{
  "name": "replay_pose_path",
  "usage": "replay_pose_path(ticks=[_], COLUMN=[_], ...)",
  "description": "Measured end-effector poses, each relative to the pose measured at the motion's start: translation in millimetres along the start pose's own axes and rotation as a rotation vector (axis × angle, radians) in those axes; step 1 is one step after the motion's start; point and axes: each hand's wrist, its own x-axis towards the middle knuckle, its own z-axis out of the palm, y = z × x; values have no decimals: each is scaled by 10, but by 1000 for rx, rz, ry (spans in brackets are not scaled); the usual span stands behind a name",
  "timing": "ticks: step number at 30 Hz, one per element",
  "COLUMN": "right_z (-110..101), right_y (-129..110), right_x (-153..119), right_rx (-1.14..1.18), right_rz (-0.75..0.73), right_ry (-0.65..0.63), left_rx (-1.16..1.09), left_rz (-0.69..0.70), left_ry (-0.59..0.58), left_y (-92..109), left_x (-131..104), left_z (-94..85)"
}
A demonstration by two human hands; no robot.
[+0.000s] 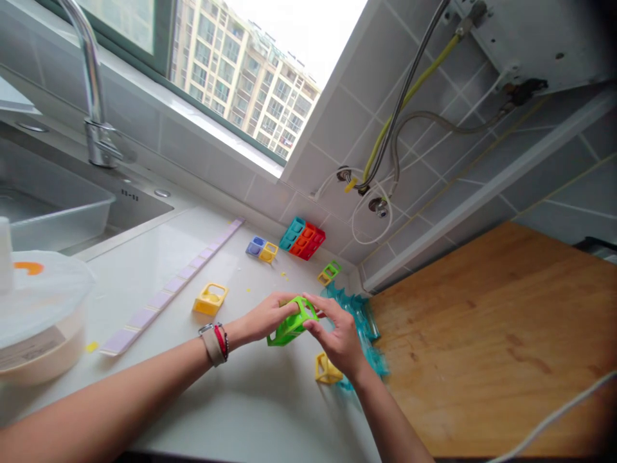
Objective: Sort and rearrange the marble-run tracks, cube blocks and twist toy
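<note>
A bright green plastic frame block (290, 326) is held between both hands above the white countertop (231, 405). My left hand (270, 315) grips it from the left, its fingers partly hidden behind the block. On the other side, my right hand (337, 331) has its thumb and fingers on the block's right end. Just below the right hand sits a yellow block (328, 369), beside a heap of translucent teal pieces (369, 350). Another yellow block (211, 299) lies left of the hands.
Red and teal blocks (302, 238), a blue-yellow pair (261, 249) and a green-yellow piece (330, 272) stand near the wall. A lilac strip (173, 285), a round lidded tub (41, 315) and the sink (135, 202) are left; a wooden board (501, 341) is right.
</note>
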Motion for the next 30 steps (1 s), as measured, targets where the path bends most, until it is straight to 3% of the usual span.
replay_pose_path(ticks=[6,12,18,22,26,30], right_z=[-8,-4,-483,-727,-702,-625], right_y=[43,80,87,96,112,133], right_x=[-9,-17,-34,-324,-704,-911], right_rx=[5,23,136,-12,-215,-313], right_rz=[-40,36,217,270,265,239], right_ry=[62,108,408,349,266,237], left_rx=[8,-71,-147,-256,-475,-786], left_rz=[-18,-65,-104,-129,-171,-246], left_ry=[33,96,104,109,117,185], left_y=[-21,-60,-57,-106,-79,-7], left_x=[-40,-19,47,60,67,68], left_z=[-10,30,-63,-104,-140,-247])
